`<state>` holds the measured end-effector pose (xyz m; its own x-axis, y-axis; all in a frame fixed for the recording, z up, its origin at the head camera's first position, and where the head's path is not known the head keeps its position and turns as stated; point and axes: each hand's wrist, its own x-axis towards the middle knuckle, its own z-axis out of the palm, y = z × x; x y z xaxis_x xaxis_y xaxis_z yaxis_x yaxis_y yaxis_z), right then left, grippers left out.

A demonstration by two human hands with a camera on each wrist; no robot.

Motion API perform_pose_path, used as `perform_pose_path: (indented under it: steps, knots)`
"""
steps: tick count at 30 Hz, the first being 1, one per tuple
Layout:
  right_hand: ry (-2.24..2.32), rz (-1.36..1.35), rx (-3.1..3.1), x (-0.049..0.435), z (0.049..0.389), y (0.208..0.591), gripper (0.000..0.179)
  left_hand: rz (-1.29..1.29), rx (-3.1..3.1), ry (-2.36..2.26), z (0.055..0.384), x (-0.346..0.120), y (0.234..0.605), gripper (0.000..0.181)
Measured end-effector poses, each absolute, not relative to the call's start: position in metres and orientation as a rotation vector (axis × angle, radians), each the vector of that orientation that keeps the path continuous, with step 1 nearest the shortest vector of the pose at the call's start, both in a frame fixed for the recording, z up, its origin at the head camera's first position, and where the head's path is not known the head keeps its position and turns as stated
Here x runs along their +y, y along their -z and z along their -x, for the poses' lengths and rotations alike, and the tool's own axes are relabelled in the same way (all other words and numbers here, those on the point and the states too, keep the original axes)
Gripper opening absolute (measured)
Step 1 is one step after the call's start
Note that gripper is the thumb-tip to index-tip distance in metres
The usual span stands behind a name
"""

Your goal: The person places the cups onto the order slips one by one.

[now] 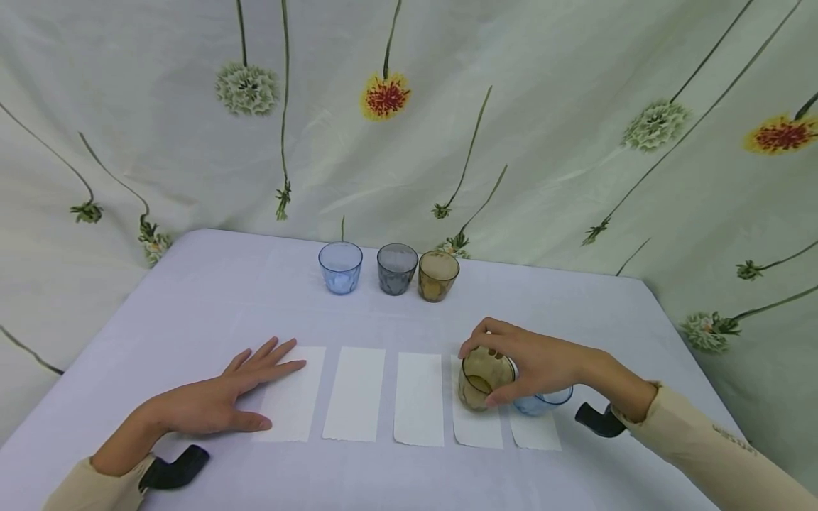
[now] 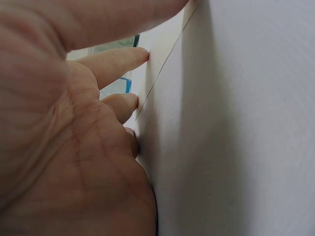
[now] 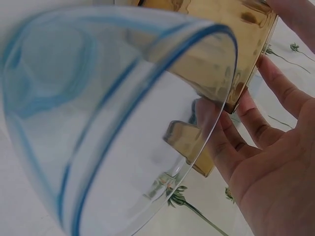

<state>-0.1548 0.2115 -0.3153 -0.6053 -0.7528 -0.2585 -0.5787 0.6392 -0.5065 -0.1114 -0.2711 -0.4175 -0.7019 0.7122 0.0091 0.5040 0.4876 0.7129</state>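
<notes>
Amber glass [image 1: 478, 385], translucent | right hand [image 1: 540, 358] grips it | left hand [image 1: 224, 399] spread | base contact unclear

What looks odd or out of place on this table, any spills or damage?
Several white paper strips have ragged bottom edges, as if torn. In the back row, the blue cup stands farther from the gray cup than the amber cup does, so the spacing looks uneven. I see no spill.

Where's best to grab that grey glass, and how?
The grey glass is probably best gripped just below the rim, front and back, from above: it stands upright, widest at the top, with an amber glass close on its right.
</notes>
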Motion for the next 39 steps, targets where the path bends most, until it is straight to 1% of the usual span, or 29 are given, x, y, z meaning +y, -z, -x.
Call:
perform_pose_path:
  steps: [39]
  knots:
    - [0.520, 1.063, 2.449, 0.2115, 0.1514, 0.3223, 0.065, -1.022, 2.458, -1.019, 0.1119, -0.2701, 0.4175, 0.075]
